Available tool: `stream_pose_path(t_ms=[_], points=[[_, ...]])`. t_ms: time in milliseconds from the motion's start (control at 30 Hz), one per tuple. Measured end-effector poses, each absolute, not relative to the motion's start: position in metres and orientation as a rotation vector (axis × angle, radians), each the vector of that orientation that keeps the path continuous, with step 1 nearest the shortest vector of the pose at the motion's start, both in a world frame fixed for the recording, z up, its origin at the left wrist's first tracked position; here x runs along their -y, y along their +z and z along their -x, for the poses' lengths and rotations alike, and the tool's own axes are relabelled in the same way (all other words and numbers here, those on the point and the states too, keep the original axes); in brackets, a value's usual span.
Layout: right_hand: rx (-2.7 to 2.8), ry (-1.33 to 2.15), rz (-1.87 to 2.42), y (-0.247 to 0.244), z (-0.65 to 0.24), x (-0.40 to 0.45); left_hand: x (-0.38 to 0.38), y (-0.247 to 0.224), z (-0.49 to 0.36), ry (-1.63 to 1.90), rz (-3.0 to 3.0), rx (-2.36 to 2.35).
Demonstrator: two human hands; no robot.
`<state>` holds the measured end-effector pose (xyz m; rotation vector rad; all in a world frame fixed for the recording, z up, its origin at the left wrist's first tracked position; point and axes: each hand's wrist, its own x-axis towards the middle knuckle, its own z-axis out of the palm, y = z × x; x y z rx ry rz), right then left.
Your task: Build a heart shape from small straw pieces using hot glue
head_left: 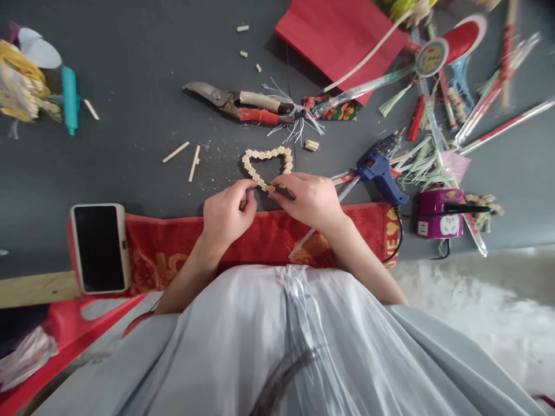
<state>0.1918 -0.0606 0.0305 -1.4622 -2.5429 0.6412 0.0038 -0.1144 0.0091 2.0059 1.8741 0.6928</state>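
Heart-shaped bead outline (267,155), flat on the table (143,156) just ahead of both hands, with rounded lobes facing away and narrow tip nearest. Right hand (310,199) with thumb and index finger closed on that tip, apparently in a light pinch. Left hand (229,211) loosely curled, fingertips near one another just beside the lower left edge; cannot tell if touching the beads or gripping something tiny. Main risk, by judgement: too hard a squeeze or a twist at the tip, liable to crack a join or skew the curve. Possible too: a knock from the left fingertips, enough to push the outline crooked. Beneath both hands and nearer the body, red towel (151,242), perhaps apt to ruck up under a shifting wrist. Just beyond the right fingertips, small bundle of cream tubes (311,145), easy to brush aside. Ahead of the left hand, loose sticks (176,152), likely to roll if nudged; farther out, pruning shears (249,114), a cut risk on a careless reach. To the right of the right hand, glue gun (377,170), cannot tell if hot, so a possible burn; likely to slide after a snag of its cable (401,234) on the forearm. Well left of the left hand, phone (99,248), exposed to an elbow bump.
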Motion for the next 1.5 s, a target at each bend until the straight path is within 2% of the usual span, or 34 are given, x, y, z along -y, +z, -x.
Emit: stream_pose_path(t_ms=[433, 867, 1500], points=[[2.431, 0.548, 1.401, 0.013, -0.194, 0.066, 0.105, 0.015, -0.008, 0.277, -2.119, -1.766], [2.375, 0.498, 1.345, 0.007, -0.194, 0.068, 0.096, 0.018, -0.004, 0.095, -2.142, -1.740], [2.362, 0.459, 1.328, 0.006, -0.196, 0.068, 0.094, 0.018, -0.004, 0.032, -2.163, -1.722]])
